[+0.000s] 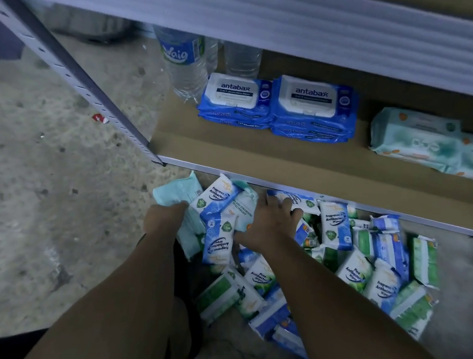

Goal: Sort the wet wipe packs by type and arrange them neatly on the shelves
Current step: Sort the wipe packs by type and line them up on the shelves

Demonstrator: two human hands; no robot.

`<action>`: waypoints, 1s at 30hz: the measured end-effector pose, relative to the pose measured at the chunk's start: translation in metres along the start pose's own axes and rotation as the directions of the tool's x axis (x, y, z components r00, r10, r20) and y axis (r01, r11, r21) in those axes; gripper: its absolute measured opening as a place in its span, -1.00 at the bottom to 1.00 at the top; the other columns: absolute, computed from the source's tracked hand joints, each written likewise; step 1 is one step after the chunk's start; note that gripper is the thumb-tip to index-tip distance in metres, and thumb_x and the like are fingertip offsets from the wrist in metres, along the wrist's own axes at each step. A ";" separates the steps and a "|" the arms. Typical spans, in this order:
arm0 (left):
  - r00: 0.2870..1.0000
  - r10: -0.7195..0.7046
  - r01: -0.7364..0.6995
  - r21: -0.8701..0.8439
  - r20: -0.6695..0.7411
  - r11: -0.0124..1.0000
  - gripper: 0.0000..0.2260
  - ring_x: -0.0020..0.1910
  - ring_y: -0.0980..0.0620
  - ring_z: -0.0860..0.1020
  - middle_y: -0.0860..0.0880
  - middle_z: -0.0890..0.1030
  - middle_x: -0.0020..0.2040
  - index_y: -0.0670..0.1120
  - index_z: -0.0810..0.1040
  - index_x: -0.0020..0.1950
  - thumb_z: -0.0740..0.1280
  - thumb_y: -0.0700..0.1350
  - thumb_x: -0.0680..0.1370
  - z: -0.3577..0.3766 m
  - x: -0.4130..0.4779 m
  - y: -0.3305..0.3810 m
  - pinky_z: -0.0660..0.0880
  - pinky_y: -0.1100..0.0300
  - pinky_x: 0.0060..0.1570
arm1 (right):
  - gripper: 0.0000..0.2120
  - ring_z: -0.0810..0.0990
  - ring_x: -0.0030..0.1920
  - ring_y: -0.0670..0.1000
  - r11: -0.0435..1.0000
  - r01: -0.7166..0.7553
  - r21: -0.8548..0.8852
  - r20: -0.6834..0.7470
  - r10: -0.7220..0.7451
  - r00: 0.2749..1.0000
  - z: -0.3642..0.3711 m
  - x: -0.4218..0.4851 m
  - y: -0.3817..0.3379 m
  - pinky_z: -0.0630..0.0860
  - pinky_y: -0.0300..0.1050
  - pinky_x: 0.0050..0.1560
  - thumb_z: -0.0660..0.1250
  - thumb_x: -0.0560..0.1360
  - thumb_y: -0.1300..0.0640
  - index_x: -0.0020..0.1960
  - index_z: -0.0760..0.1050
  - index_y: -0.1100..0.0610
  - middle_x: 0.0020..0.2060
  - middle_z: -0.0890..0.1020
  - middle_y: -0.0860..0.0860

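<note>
Concrete floor (42,191), far left; 1 small red scrap (100,118) lies on it, near the shelf upright (67,70), a perforated grey metal post slanting down to the shelf corner.

Left hand (163,218): fingers curled round 1 pale teal pack (175,195), held at the left edge of the heap, just below the shelf corner.

Shelf (260,158), cardboard-lined, metal front lip; at its left end 1 labelled water bottle (183,60) stands beside 1 plain clear bottle (241,59); just in front, touching side by side, 2 stacks of blue antabax packs (276,105), lids up.

Right hand (271,222): palm down on the heap, fingers bent onto a blue-and-white pack (305,201) under the shelf lip; whether they grip or merely press it cannot be told.

Loose heap of packs (358,276) on the floor below the shelf front; blue "Fragrance Free" and green "Pine" types mixed, lying at all angles.

Shelf, right end: pale green packs (416,140), well apart from the antabax stacks; blurred, count unclear.
</note>
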State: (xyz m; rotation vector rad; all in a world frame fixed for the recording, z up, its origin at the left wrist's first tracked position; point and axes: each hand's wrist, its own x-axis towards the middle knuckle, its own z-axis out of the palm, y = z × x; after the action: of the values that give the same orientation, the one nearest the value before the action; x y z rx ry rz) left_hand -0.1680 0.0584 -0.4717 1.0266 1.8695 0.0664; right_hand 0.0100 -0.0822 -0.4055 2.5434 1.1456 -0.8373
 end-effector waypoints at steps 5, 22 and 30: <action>0.988 0.151 -0.147 -0.119 0.024 0.982 -0.59 -0.11 -0.15 0.66 -0.14 0.67 -0.07 -0.15 0.60 0.05 0.43 0.01 0.27 -0.004 -0.038 0.008 0.64 -0.13 -0.01 | -0.04 0.19 0.32 0.24 0.994 0.001 0.109 -0.081 0.008 0.997 -0.014 -0.029 0.008 0.18 0.26 0.22 0.29 0.20 -0.50 0.45 0.24 -0.01 0.31 0.37 0.09; 0.193 0.886 -0.918 0.397 0.423 0.011 -0.67 -0.12 -0.14 0.49 -0.02 0.43 -0.13 -0.07 0.57 -0.02 0.52 -0.17 0.25 0.019 -0.210 0.036 0.43 0.08 -0.31 | -0.46 0.60 -0.16 0.19 -0.449 -0.478 0.755 0.510 -0.057 0.858 -0.040 -0.171 0.180 0.51 -0.07 -0.17 0.37 0.34 -0.12 0.18 0.66 0.20 0.01 0.63 0.18; -0.073 0.763 -0.878 0.322 0.643 -0.355 -0.58 -0.20 -0.14 0.49 -0.06 0.47 -0.12 -0.06 0.51 -0.08 0.44 -0.33 0.11 0.069 -0.237 -0.001 0.41 0.12 -0.31 | -0.50 0.65 -0.12 0.19 -0.599 -0.485 0.637 0.559 -0.074 0.826 -0.007 -0.194 0.239 0.54 -0.12 -0.22 0.35 0.36 -0.16 0.10 0.70 0.17 -0.02 0.68 0.13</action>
State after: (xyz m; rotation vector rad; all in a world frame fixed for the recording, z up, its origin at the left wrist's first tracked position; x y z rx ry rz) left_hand -0.0738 -0.1274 -0.3386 2.8274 0.2846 0.1199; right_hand 0.0875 -0.3575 -0.2927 2.6817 -1.6538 -2.9855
